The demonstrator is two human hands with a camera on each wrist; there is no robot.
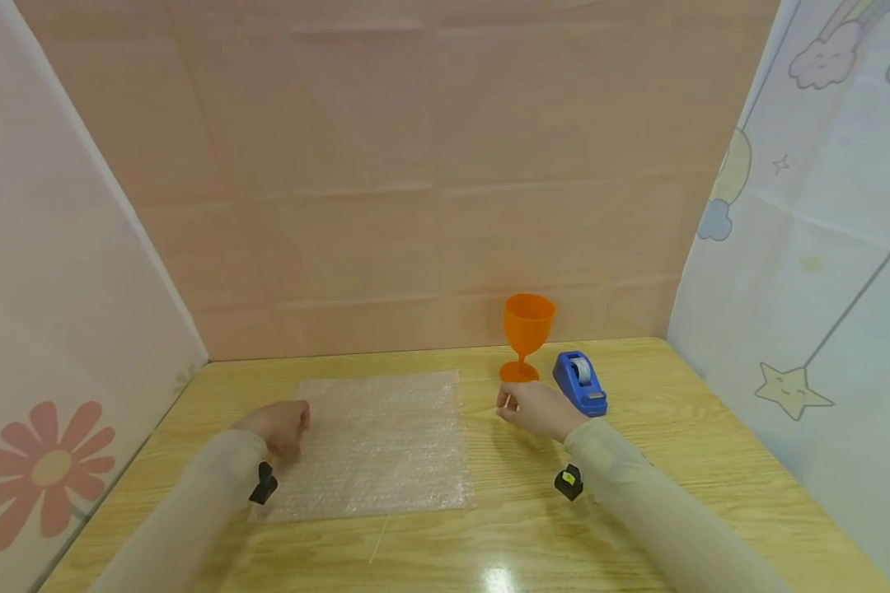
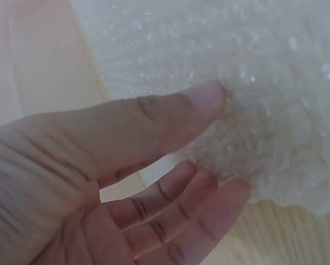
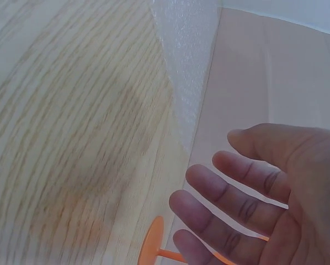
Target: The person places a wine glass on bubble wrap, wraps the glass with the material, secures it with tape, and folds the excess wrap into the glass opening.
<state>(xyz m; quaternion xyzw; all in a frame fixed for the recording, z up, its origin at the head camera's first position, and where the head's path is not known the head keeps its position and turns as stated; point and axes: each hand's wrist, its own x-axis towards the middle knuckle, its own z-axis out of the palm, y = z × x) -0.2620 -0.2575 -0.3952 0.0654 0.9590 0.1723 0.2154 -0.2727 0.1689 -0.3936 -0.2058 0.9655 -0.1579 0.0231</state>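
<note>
A sheet of bubble wrap [image 1: 386, 449] lies flat on the wooden table. My left hand [image 1: 278, 424] is over its left edge, thumb and fingers loosely bent and apart; in the left wrist view the bubble wrap [image 2: 286, 110] shows beyond the fingertips, and whether they touch it is unclear. To the right of the sheet, my right hand [image 1: 540, 409] is just in front of an orange goblet [image 1: 528, 325], which stands upright. The right wrist view shows the right hand [image 3: 248, 204] with relaxed fingers and nothing in them, the goblet's base [image 3: 152, 243] partly behind.
A blue tape dispenser [image 1: 580, 383] with a roll of tape sits right of the goblet, close to my right hand. A thin pale strip [image 1: 378, 539] lies at the sheet's front edge. Cloth-covered walls [image 1: 341, 206] border the wooden table [image 1: 675, 428] at the back and both sides.
</note>
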